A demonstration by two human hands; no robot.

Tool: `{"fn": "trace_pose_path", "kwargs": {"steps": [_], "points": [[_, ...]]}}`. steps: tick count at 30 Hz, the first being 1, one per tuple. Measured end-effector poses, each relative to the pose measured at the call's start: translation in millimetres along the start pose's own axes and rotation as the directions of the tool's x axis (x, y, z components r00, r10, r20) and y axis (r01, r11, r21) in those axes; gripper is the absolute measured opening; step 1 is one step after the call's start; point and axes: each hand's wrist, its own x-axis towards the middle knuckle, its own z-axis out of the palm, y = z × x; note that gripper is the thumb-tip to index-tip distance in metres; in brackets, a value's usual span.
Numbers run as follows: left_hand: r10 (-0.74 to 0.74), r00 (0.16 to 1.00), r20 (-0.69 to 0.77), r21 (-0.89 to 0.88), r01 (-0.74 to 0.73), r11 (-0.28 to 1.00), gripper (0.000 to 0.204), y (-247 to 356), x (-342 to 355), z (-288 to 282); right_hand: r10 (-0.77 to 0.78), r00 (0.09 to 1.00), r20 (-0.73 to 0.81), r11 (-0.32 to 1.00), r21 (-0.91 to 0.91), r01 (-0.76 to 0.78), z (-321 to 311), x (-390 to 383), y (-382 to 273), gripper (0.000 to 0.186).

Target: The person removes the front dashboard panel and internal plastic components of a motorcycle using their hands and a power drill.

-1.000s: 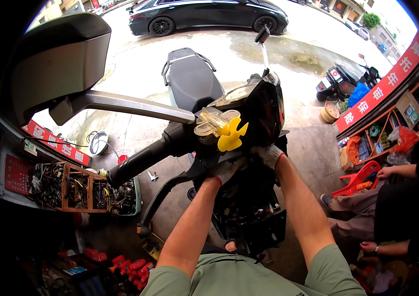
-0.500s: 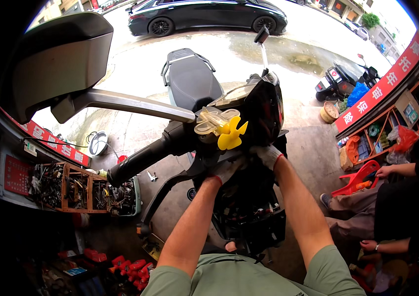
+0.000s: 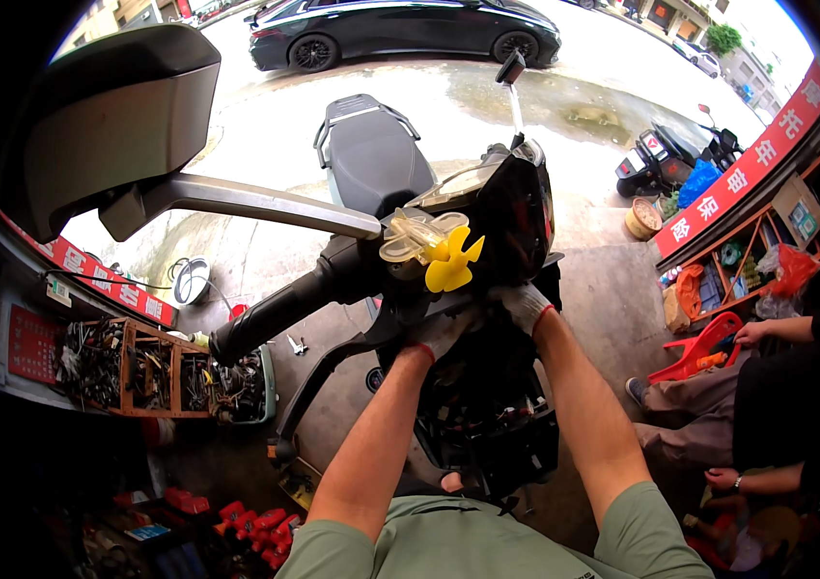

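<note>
Hands (image 3: 527, 307) half-hidden, hold unclear, scooter (image 3: 518, 217) dark inside

Street pavement (image 3: 265, 106): strong daylight from the open side at the top, blown out to near white.
Black sedan (image 3: 405, 31): fairly clear, its lines bowed near the upper rim.
Scooter seat (image 3: 378, 159): softly lit, seam lines faintly readable.
Yellow propeller (image 3: 453, 261): vivid, crisp.
Left hand (image 3: 444, 338) and right hand (image 3: 524, 307): partly in shadow, fingers hard to make out.
Exposed scooter front (image 3: 487, 386): very dark, inner detail mostly lost.
Red banner (image 3: 748, 159): curved by the fisheye lens.
Frame corners: mostly black vignetting, heaviest at lower left and right.
</note>
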Motion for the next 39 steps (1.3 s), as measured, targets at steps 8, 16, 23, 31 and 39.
{"fn": "trace_pose_path", "kwargs": {"steps": [8, 16, 23, 31, 39], "points": [[-0.035, 0.999, 0.014, -0.062, 0.036, 0.997, 0.045, 4.2, -2.4, -5.0, 0.033, 0.995, 0.098, 0.977, -0.211, -0.012, -11.3, 7.3, -0.6, 0.027], [0.060, 0.998, 0.009, -0.026, -0.060, 0.998, 0.041, -6.5, -1.6, 3.1, 0.114, 0.993, 0.018, 0.990, 0.084, -0.115, 0.8, -7.6, -6.9, 0.024], [0.091, 0.995, -0.046, 0.085, -0.087, 0.993, 0.040, -15.2, 1.4, 10.1, 0.137, 0.983, 0.120, 0.983, 0.109, -0.150, -1.3, -6.4, -13.9, 0.024], [0.074, 0.997, -0.019, 0.039, -0.074, 0.997, 0.041, -14.0, 1.4, 11.1, 0.123, 0.992, 0.023, 0.989, 0.080, -0.124, 1.9, -5.0, -5.9, 0.025], [-0.049, 0.998, 0.031, -0.026, 0.050, 0.998, 0.037, -2.5, 1.8, 0.2, 0.073, 0.996, 0.044, 0.986, 0.146, -0.079, -6.3, 8.0, 6.2, 0.027]]}}
